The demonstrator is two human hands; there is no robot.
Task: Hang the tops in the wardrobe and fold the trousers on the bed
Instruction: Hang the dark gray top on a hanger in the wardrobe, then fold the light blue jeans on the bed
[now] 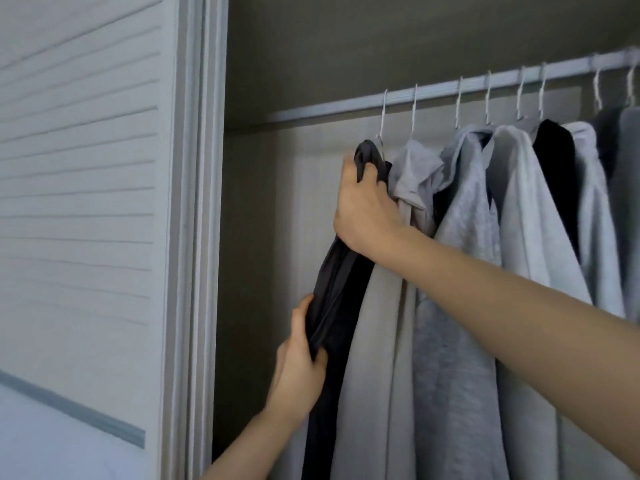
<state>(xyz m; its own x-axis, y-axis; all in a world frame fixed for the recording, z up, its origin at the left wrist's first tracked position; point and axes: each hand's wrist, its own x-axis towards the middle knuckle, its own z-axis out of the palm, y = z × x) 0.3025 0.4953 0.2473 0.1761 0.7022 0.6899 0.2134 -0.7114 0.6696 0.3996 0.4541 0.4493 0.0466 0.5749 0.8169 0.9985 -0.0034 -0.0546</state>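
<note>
Inside the open wardrobe point(249, 202), a dark top point(341, 282) hangs at the left end of the rail point(433, 93), on a white hanger point(382, 116) hooked over it. The right hand point(363, 206) grips the top high up by its shoulder, fingers point(372, 173) curled over the fabric. The left hand point(299, 362), lower down, pinches the top's near edge between thumb and curled fingers. Just right of it hang a beige garment point(377, 341), grey tops point(464, 237), a pale one point(526, 220) and a black one point(557, 168), each on its own hanger. The slatted wardrobe door point(79, 168) stands on the left.
</note>
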